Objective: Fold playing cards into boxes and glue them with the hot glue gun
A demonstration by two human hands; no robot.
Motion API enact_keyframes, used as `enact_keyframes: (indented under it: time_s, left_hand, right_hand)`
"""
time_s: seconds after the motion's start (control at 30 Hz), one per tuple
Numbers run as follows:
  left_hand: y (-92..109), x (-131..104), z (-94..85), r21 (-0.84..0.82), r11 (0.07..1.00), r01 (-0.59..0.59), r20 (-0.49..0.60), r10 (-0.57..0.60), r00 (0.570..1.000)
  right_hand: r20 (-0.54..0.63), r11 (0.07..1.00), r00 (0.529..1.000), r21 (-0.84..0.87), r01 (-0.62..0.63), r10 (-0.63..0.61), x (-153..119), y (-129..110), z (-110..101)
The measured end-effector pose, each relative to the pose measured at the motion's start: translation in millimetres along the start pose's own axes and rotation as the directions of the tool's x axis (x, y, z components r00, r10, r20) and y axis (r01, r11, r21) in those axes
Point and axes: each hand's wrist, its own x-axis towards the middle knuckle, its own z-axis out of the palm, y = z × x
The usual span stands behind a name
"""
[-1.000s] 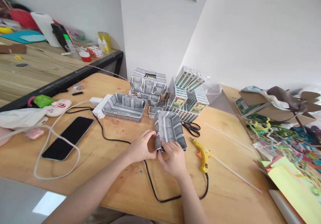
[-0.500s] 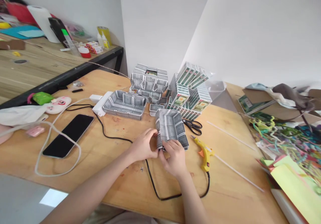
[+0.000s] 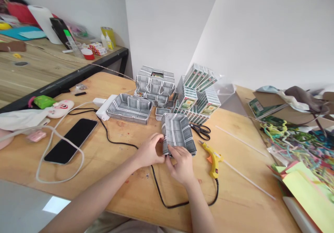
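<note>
Between my hands, a grey-and-white patterned open box [image 3: 177,130] rests on the wooden table. My left hand [image 3: 151,150] grips its near left corner, fingers along the left side and thumb at the front. With my right hand [image 3: 180,161] I pinch the front wall, fingertips over the rim and thumb outside. Right of the box lie black-handled scissors [image 3: 202,132] and a yellow hot glue gun [image 3: 214,160] with a glue stick in its back. A similar patterned tray [image 3: 130,113] sits to the left, and a stacked patterned structure [image 3: 156,83] stands behind.
Stacked green-and-white small boxes [image 3: 197,102] stand at the back. A phone [image 3: 71,141] and a white cable lie left, near a white power strip [image 3: 105,109]. The glue gun's black cord [image 3: 161,198] loops before me. Pipe cleaners [image 3: 308,139] and coloured paper [image 3: 308,194] fill the right.
Almost nothing differs. Both hands keep their hold at the box's near left corner, and the box stays in place.
</note>
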Motion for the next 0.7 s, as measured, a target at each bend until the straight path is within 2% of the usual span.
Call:
enact_keyframes:
  time_s: [0.4,0.7]
  left_hand:
    - [1.8,-3.5,1.9,-0.022,1.000,0.015,-0.030,-0.015,0.999]
    - [5.9,-7.1,3.8,0.001,0.997,0.071,-0.051,-0.071,0.996]
  right_hand:
    - [-0.006,1.000,1.000,-0.014,0.010,-0.010,-0.6,1.7,0.4]
    - [-0.010,1.000,1.000,-0.010,0.028,-0.028,-0.1,2.5,-1.1]
